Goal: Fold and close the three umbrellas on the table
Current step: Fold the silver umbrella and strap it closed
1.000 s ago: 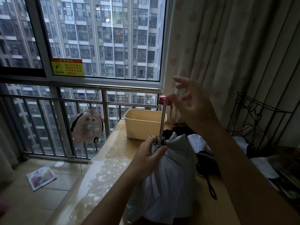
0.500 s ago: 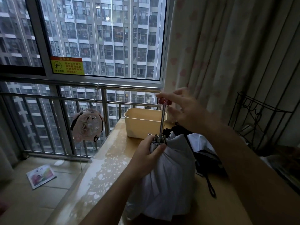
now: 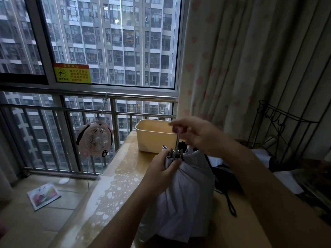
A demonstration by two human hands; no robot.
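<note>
Now | left hand (image 3: 161, 170) fingers curled round white umbrella (image 3: 189, 196) top | right hand (image 3: 199, 136) fingers pinch pink handle (image 3: 177, 130) above

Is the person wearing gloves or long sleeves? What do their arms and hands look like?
No gloves and no long sleeves. The left hand and the right hand are bare, and so are the left forearm and the right forearm, down to the picture's edge. I see no watch, bracelet or ring, though the light is dim, so a thin ring could be missed.
</note>
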